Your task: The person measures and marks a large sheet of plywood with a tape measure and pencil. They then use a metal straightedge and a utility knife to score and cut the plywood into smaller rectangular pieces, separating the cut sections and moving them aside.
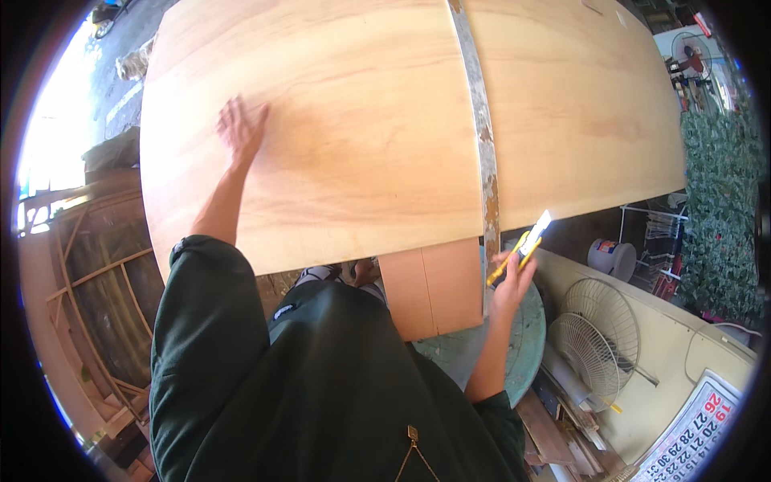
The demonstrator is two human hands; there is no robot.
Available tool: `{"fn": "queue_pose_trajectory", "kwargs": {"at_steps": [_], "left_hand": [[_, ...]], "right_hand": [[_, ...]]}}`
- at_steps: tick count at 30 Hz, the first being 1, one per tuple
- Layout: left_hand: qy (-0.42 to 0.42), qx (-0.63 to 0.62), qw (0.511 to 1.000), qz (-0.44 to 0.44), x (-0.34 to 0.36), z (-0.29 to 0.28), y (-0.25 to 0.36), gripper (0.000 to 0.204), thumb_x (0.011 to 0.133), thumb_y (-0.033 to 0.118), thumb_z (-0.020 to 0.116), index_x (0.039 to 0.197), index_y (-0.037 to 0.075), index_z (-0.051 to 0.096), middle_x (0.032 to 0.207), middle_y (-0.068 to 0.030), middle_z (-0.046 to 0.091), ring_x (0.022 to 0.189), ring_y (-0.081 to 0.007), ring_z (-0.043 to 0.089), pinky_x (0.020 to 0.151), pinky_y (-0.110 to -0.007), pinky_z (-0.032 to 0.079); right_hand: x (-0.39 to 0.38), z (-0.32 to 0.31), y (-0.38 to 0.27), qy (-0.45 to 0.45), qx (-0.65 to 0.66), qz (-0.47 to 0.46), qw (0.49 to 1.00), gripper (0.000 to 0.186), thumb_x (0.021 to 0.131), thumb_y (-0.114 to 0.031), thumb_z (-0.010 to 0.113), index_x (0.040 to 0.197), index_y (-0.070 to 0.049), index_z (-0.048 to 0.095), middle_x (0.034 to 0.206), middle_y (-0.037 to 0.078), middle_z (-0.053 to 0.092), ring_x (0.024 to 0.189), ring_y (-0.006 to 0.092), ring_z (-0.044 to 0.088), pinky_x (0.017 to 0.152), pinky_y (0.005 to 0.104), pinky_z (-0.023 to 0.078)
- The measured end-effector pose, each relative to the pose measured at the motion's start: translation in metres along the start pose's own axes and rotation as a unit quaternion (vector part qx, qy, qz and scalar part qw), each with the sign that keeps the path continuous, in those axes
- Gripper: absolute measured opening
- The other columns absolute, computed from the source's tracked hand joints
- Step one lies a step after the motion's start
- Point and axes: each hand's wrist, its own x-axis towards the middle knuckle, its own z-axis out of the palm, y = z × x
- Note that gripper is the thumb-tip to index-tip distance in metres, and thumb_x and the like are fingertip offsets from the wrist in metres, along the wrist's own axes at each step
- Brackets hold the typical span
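Note:
A large plywood sheet (361, 145) spreads out in front of me. My left hand (239, 130) rests on its left part, palm down with the fingers stretched out. Across the sheet, from the far edge to the near one, lies a long worn metal straightedge (482, 132) with flaking paint. Its near end sticks out past the sheet beside my right hand (511, 281). That hand is closed around a yellow and black utility knife (526, 247), whose bright tip points up and away, just off the sheet's near edge.
Below the sheet's near edge are a brown cardboard box (431, 289) and a round greenish table (526, 337). To the right stand wire fan guards (590, 341), a white bucket (612, 259) and wood offcuts (566, 438). A wooden frame (104, 281) leans at the left.

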Motion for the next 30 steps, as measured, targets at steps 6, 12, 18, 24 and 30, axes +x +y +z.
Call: {"fn": "queue_pose_trajectory", "kwargs": {"at_steps": [6,12,18,24,30], "left_hand": [[-0.015,-0.030,0.998,-0.051,-0.019,-0.020,-0.031,0.083,0.084,0.068,0.044,0.145,0.013,0.031,0.151,-0.0169,0.024,0.141,-0.0354,0.015,0.113,-0.051,0.008],[-0.006,-0.038,0.998,-0.048,-0.023,-0.023,-0.029,0.080,0.084,0.063,0.052,0.144,0.013,0.033,0.150,-0.0174,0.025,0.140,-0.0356,0.017,0.113,-0.051,0.009],[-0.004,-0.043,0.998,-0.040,-0.019,-0.023,-0.027,0.079,0.083,0.063,0.053,0.143,0.014,0.034,0.150,-0.0172,0.026,0.140,-0.0357,0.018,0.113,-0.053,0.011],[-0.007,-0.029,0.999,-0.042,-0.017,-0.021,-0.031,0.079,0.084,0.063,0.053,0.144,0.015,0.033,0.150,-0.0171,0.025,0.140,-0.0359,0.017,0.112,-0.054,0.012],[-0.001,-0.023,0.999,-0.035,-0.017,-0.022,-0.030,0.079,0.084,0.062,0.052,0.143,0.015,0.033,0.149,-0.0173,0.026,0.140,-0.0360,0.019,0.112,-0.054,0.013]], "right_hand": [[0.072,0.141,-0.061,-0.166,0.118,0.067,0.977,0.025,0.096,-0.017,0.044,0.118,-0.006,0.038,0.073,0.007,0.052,0.055,0.0164,0.057,0.048,0.0289,0.045],[0.153,0.301,-0.079,-0.262,-0.239,-0.041,0.934,0.036,0.095,-0.016,0.041,0.128,-0.004,0.032,0.074,0.015,0.058,0.057,0.0197,0.061,0.053,0.0341,0.048],[0.215,0.392,-0.066,-0.240,-0.375,-0.123,0.887,0.038,0.091,-0.011,0.039,0.127,-0.002,0.030,0.073,0.020,0.061,0.051,0.0259,0.062,0.047,0.0372,0.050],[0.224,0.424,-0.094,-0.254,-0.441,-0.120,0.852,0.026,0.093,-0.013,0.037,0.113,0.003,0.035,0.071,0.022,0.061,0.048,0.0263,0.062,0.040,0.0368,0.049],[0.227,0.435,-0.110,-0.281,-0.472,-0.076,0.832,0.033,0.093,-0.013,0.035,0.120,0.005,0.037,0.077,0.019,0.063,0.048,0.0251,0.062,0.041,0.0356,0.051]]}}
